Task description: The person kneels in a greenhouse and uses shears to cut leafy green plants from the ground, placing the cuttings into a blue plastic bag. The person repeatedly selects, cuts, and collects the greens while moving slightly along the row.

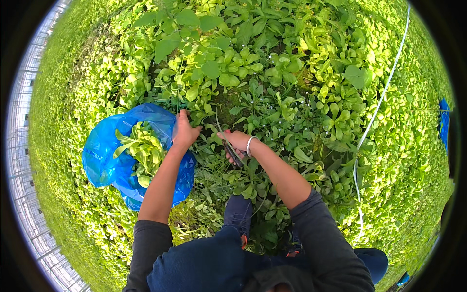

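My left hand is at the right rim of a blue plastic bag, thumb toward low leafy plants. Its fingertips are partly hidden, so I cannot tell whether it grips anything. The bag gapes on the plants, with cut leafy greens inside. To the right, my right hand is closed around a hand tool with a dark end and a bit of red. Its exact kind is unclear. A thin pale curved strip, perhaps a stem, crosses that hand. A white bracelet circles the right wrist.
Spoon-leaved greens cover the ground, mixed with small white-flowered weeds. A white cord runs down the right side. My shoe stands among the plants. Blue material shows at the far right, a greenhouse wall at the far left.
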`<action>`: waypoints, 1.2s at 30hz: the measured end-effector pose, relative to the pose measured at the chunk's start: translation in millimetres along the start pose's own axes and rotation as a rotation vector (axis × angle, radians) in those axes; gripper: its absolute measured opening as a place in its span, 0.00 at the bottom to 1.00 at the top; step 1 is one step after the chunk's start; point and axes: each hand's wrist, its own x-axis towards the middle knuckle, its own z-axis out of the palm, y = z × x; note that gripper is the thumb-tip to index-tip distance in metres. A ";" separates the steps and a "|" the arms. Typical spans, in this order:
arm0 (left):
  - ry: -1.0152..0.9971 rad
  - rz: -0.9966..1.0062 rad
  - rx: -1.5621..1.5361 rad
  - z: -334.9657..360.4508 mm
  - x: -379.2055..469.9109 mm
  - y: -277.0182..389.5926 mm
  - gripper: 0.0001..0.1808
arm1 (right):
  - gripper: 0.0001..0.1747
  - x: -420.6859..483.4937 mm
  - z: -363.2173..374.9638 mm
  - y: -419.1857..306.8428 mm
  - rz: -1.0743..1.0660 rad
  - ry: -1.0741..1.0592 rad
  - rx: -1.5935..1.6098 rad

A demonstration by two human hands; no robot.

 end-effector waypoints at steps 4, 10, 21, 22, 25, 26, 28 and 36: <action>0.012 0.064 -0.034 0.6 8.6 11.7 0.28 | 0.34 17.3 2.0 -9.5 0.033 -0.023 0.081; 0.004 0.032 -0.268 16.8 31.7 -6.3 0.14 | 0.31 22.3 -3.1 -6.3 -0.115 -0.044 0.133; 0.001 0.331 -0.052 -33.9 44.5 46.5 0.19 | 0.30 18.6 -31.3 -31.8 -0.086 -0.068 0.363; -0.021 0.353 -0.011 -27.9 53.2 48.6 0.21 | 0.32 22.6 -33.7 -37.3 -0.069 -0.079 0.338; -0.044 0.351 0.193 -15.5 70.8 55.1 0.24 | 0.34 35.5 -36.3 -49.6 -0.057 -0.087 0.308; -0.044 0.338 0.275 -13.2 75.4 56.6 0.24 | 0.34 38.4 -37.2 -51.8 -0.048 -0.091 0.316; -0.055 0.327 0.329 -5.8 88.4 51.6 0.26 | 0.33 46.3 -35.6 -57.4 -0.036 -0.069 0.294; 0.172 0.151 -0.268 9.5 111.6 -8.0 0.11 | 0.27 34.2 -27.6 -51.8 -0.177 -0.058 0.383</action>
